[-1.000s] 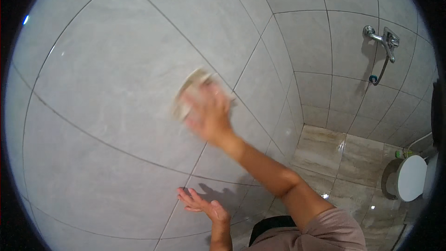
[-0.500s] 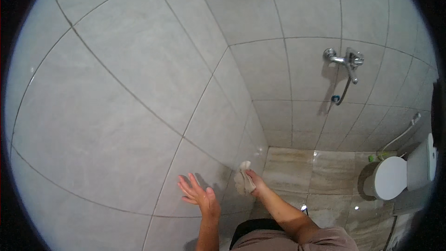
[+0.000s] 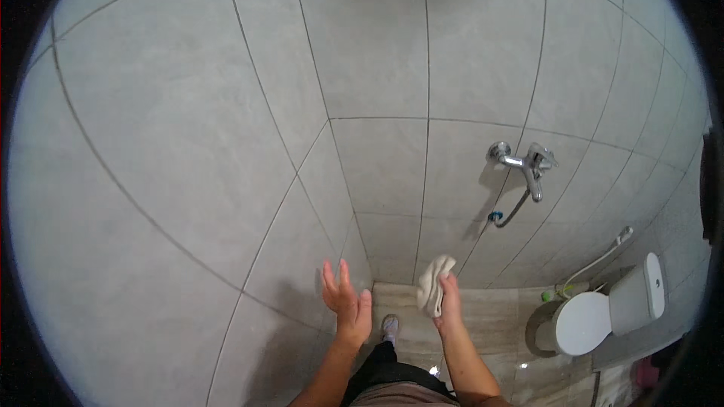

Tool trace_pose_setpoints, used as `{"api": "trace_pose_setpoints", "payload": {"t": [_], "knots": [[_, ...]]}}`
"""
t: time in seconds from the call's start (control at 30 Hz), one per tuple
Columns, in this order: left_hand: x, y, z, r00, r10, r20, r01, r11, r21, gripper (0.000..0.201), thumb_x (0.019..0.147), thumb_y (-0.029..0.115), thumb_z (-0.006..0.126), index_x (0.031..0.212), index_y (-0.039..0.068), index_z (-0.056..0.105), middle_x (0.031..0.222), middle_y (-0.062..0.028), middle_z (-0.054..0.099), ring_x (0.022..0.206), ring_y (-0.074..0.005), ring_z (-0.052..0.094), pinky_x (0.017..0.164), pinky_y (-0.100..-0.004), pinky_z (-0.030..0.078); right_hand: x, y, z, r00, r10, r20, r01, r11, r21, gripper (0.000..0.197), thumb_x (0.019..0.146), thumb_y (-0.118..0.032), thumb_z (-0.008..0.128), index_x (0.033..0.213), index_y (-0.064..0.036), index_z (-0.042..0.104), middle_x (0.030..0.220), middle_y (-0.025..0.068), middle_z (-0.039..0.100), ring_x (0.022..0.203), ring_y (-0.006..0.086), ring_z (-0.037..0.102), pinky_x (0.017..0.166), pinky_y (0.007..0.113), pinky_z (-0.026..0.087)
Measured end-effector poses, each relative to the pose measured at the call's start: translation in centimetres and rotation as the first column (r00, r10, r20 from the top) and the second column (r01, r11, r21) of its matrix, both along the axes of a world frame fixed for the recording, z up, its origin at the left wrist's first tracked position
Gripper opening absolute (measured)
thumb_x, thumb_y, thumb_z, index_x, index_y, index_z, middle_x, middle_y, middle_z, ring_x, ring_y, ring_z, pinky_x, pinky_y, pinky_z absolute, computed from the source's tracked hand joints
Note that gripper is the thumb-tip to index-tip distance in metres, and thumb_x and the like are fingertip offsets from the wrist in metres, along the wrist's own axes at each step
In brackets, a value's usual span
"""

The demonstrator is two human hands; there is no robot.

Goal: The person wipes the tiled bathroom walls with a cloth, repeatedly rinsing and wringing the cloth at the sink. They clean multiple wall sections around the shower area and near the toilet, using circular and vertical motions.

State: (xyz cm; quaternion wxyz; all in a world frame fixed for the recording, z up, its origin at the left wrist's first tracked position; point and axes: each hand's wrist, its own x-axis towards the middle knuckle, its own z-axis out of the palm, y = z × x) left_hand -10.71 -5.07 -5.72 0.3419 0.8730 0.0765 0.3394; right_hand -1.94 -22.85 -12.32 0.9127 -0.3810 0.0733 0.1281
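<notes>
While a crumpled cream-coloured cloth was gripped in the bare right hand, the bare left hand was held empty, fingers spread, near the left wall of large pale-grey tiles; whether that wall was touched could not be told. Hands were set apart. Cloth was seen against the foot of the grey-tiled far wall, lower in view and left of the chrome mixer tap; no contact with tile was made out. Progress was judged only loosely: no boundary between finished and unfinished tile was shown on either wall, so what had been gone over could not be read. With the cloth not yet laid down, work was taken as incomplete; the amount left was not shown
</notes>
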Motion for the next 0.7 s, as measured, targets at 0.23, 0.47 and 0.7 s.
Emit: {"api": "trace_pose_setpoints", "payload": {"t": [0.23,0.47,0.7], "knots": [[10.9,4.6,4.1,0.965,-0.124,0.23,0.175,0.96,-0.217,0.046,0.087,0.012,0.053,0.13,0.0,0.042,0.125,-0.0179,0.051,0.115,-0.0306,0.049,0.096,-0.0395,0.036,16.4,10.7,15.0,0.263,-0.049,0.963,0.873,0.437,-0.216,0.045,0.08,-0.006,0.056,0.125,-0.0111,0.051,0.125,0.0161,0.048,0.112,0.0301,0.047,0.094,0.041,0.036],[22.2,7.7,7.3,0.95,-0.032,0.31,0.081,0.986,-0.144,0.046,0.085,0.011,0.055,0.129,0.002,0.044,0.131,-0.0185,0.046,0.12,-0.0326,0.044,0.1,-0.0405,0.034,31.2,20.7,14.2,-0.196,0.763,0.617,0.975,0.216,0.042,0.051,0.078,-0.017,0.056,0.128,-0.0232,0.049,0.133,-0.0041,0.045,0.116,0.0172,0.046,0.093,0.041,0.036],[27.9,7.8,8.3,0.953,-0.003,0.302,0.077,0.969,-0.233,0.056,0.088,0.014,0.053,0.138,0.004,0.031,0.146,-0.021,0.017,0.133,-0.0361,0.024,0.106,-0.044,0.026,35.0,22.9,35.9,-0.506,0.753,0.422,0.858,0.388,0.337,0.03,0.083,-0.02,0.054,0.112,-0.0229,0.059,0.127,-0.0018,0.052,0.118,0.0155,0.047,0.094,0.04,0.039]]}}
